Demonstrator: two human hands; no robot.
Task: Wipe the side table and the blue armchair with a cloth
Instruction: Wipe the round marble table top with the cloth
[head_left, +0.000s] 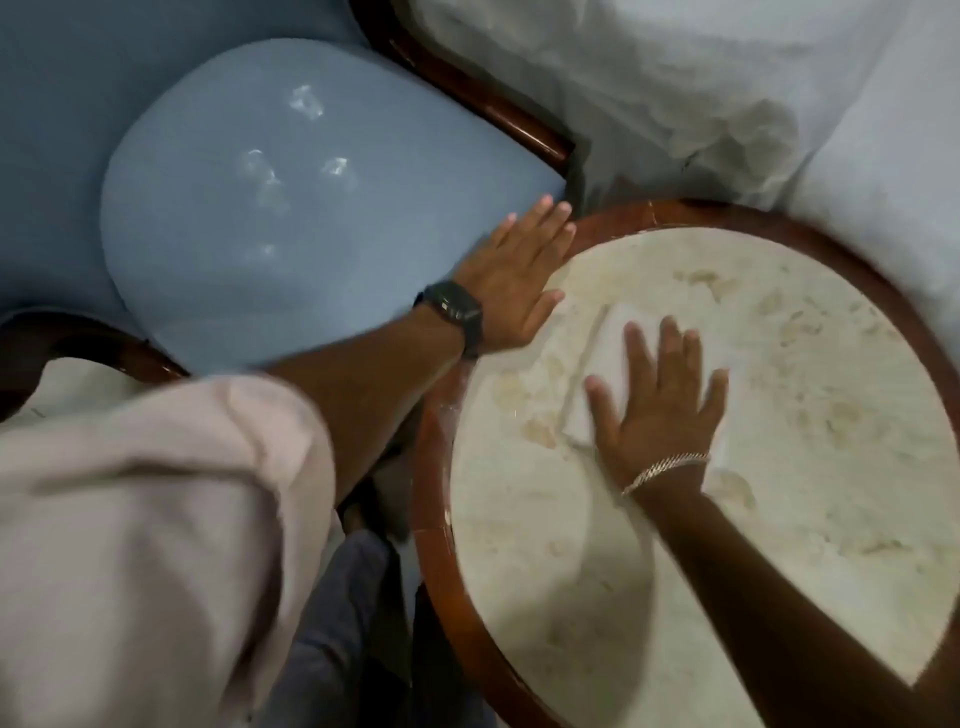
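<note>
The round side table has a cream marble top inside a reddish wooden rim. A folded white cloth lies on its left half. My right hand presses flat on the cloth, fingers spread, a chain bracelet on the wrist. My left hand, with a black watch, rests flat and open on the table's left edge, holding nothing. To the left stands the blue armchair, its glossy seat cushion showing light reflections.
White bedding lies behind the table and to its right. The armchair's dark wooden arms curve along its right and front left. My pink sleeve and dark trousers fill the lower left.
</note>
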